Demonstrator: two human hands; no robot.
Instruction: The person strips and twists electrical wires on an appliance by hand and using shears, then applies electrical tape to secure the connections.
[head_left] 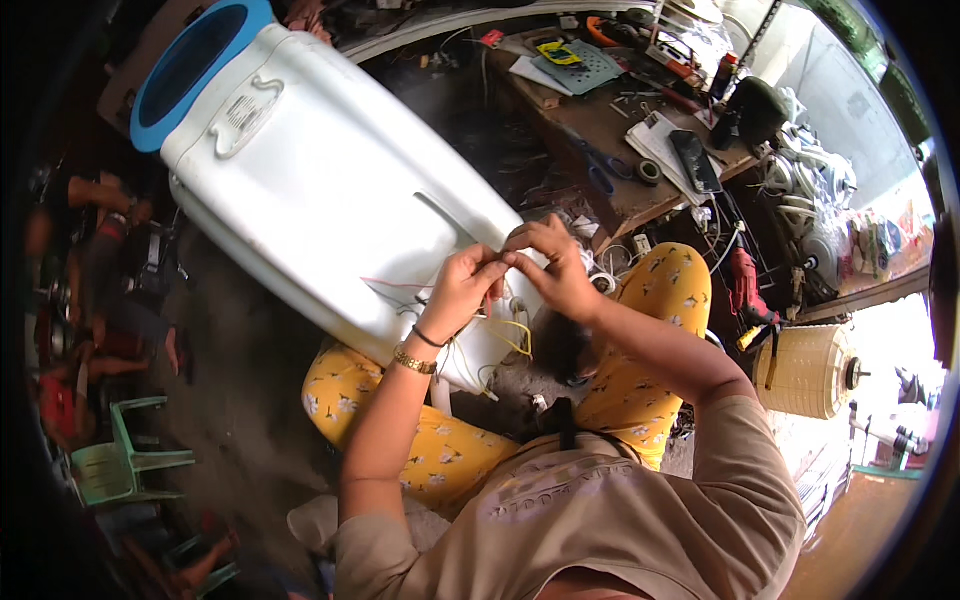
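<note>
My left hand (472, 285) and my right hand (550, 262) meet over the lower end of a white plastic appliance body (310, 170) with a blue-rimmed lid (138, 125), which lies tilted across my legs. Both hands pinch at thin wire, its tips too small to make out. A red wire (390, 283) runs toward my fingers, and loose yellow wires (525, 338) hang beneath them from the appliance's end.
A cluttered wooden bench (620, 205) holds scissors (600, 170), tape (648, 172) and a phone (693, 160). A red drill (745, 285) and cream drum (805, 370) are right. Green chairs (130, 455) and other people (105, 200) are left.
</note>
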